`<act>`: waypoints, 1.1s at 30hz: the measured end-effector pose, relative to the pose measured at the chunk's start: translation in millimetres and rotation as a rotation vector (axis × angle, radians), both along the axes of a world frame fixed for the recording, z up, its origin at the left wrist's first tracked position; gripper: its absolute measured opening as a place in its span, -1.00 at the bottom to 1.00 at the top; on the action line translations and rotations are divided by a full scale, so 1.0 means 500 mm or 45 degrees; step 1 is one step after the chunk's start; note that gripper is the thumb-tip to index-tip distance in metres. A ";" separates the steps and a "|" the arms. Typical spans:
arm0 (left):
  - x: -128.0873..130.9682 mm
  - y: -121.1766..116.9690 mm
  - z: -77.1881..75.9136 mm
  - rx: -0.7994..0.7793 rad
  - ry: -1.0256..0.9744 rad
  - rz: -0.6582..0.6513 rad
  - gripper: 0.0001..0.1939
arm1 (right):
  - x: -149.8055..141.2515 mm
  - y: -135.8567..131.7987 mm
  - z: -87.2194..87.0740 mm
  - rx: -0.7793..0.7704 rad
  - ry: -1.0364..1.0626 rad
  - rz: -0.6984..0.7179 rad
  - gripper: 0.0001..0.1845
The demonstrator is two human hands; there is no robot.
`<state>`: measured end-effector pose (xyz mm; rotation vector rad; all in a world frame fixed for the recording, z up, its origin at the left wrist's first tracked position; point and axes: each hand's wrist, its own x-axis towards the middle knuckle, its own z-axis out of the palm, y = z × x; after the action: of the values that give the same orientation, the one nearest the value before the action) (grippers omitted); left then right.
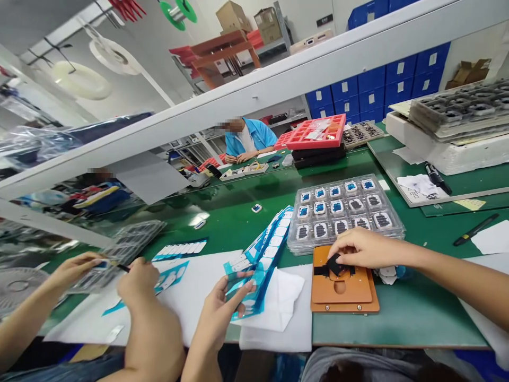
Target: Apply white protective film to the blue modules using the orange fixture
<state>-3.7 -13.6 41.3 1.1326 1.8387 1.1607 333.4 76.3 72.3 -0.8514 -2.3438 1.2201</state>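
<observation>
My left hand is closed on a strip of blue-backed sticker sheets, which fans out over white paper. My right hand pinches a small black part and presses it onto an orange-brown jig plate on the green table. Just behind the jig lies a clear tray of small parts, some with blue tops and some dark.
A co-worker's two hands at my left handle another clear tray. Farther off are a red tray, stacked trays on a white block, a marker, a black pen, and a seated person in blue.
</observation>
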 end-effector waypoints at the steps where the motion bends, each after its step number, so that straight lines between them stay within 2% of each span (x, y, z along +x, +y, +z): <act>1: -0.001 -0.002 -0.004 -0.014 0.011 -0.016 -0.36 | -0.002 -0.003 0.000 0.025 -0.019 -0.001 -0.69; 4: -0.003 -0.002 -0.020 0.000 0.035 -0.014 -0.31 | -0.007 -0.008 -0.001 0.063 -0.046 -0.041 -0.69; 7: -0.004 0.005 -0.041 0.171 0.044 -0.012 -0.27 | -0.009 -0.009 -0.004 0.057 -0.046 -0.095 -0.79; 10: 0.001 0.010 -0.052 0.414 0.015 -0.154 -0.16 | -0.008 -0.008 -0.006 0.070 -0.040 -0.140 -0.75; 12: 0.006 0.011 -0.048 0.430 0.007 -0.317 -0.11 | -0.007 -0.007 -0.005 0.110 -0.043 -0.158 -0.65; 15: 0.009 0.009 -0.028 0.227 0.164 -0.482 -0.32 | -0.006 -0.009 -0.003 0.183 -0.068 -0.163 -0.64; 18: 0.004 0.009 -0.010 0.147 0.411 -0.482 -0.52 | -0.007 -0.014 -0.002 0.226 -0.103 -0.145 -0.71; 24: -0.009 0.007 -0.010 0.119 0.667 -0.539 -0.45 | -0.006 -0.026 -0.004 0.349 -0.205 -0.141 -0.75; 27: -0.010 -0.002 -0.006 0.204 0.716 -0.591 -0.49 | -0.002 -0.031 0.001 0.413 -0.275 -0.136 -0.77; 33: -0.015 -0.010 -0.002 0.569 0.600 -0.770 -0.59 | 0.002 -0.040 0.023 0.420 -0.321 -0.050 -0.73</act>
<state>-11.4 -18.8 40.5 2.1851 1.3870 1.0084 334.4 56.1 83.9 -0.9739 -2.6119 0.7131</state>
